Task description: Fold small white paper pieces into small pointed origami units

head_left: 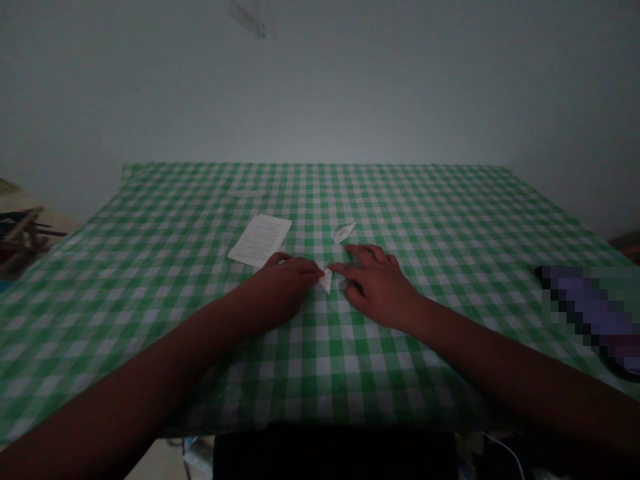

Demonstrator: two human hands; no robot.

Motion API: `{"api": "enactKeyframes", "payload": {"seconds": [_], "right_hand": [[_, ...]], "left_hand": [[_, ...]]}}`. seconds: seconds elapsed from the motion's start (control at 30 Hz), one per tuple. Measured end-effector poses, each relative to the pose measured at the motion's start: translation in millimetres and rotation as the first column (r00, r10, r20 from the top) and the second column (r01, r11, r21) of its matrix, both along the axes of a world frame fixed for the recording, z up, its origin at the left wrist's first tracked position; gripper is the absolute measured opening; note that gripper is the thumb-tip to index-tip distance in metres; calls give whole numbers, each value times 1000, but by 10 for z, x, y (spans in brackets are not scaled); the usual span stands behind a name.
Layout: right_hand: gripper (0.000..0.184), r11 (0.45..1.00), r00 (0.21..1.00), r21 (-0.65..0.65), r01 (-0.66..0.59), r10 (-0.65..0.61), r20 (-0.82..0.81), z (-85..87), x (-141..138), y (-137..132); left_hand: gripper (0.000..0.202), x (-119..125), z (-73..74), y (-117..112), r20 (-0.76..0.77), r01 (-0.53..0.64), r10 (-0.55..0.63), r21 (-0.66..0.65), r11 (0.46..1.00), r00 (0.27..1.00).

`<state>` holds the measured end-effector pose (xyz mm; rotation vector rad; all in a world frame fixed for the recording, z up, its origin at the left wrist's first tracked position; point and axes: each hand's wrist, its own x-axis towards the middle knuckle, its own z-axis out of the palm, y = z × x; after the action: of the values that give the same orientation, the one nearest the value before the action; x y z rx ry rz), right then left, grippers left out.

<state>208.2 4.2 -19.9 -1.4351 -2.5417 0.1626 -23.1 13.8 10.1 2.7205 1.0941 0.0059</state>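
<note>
A small folded piece of white paper lies on the tablecloth between my hands, its lower end tapering to a point. My left hand is closed, with its fingertips on the left edge of this piece. The fingers hide part of it. My right hand is open, fingers apart, and its index fingertip reaches the top right of the folded paper. Just beyond the right hand is another folded paper piece, pointed at its ends. A stack of printed paper sheets lies beyond my left hand, which covers its near corner.
A green and white checked tablecloth covers the table up to a plain wall. At the right edge lies a dark, blurred-out flat object. A wooden object stands off to the left, beyond the table.
</note>
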Motion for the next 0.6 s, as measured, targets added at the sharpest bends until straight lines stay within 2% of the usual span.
{"api": "enactKeyframes", "payload": {"seconds": [0.2,0.33,0.5,0.6], "right_hand": [[51,998,998,-25,53,-52,24,26,-15,-13],[50,999,999,-15,41,-41,5,14,-2,7],[46,996,992,44,-77,80,-94,-10,20,10],[43,986,982,52,-159,163,-98,-15,30,-2]], "left_hand": [[44,1,28,-4,4,-2,2,-11,1000,1000],[44,-1,25,-3,4,-9,9,-16,1000,1000],[43,-16,-5,3,5,12,-12,14,1000,1000],[45,-36,-47,14,34,26,-27,30,999,999]]}}
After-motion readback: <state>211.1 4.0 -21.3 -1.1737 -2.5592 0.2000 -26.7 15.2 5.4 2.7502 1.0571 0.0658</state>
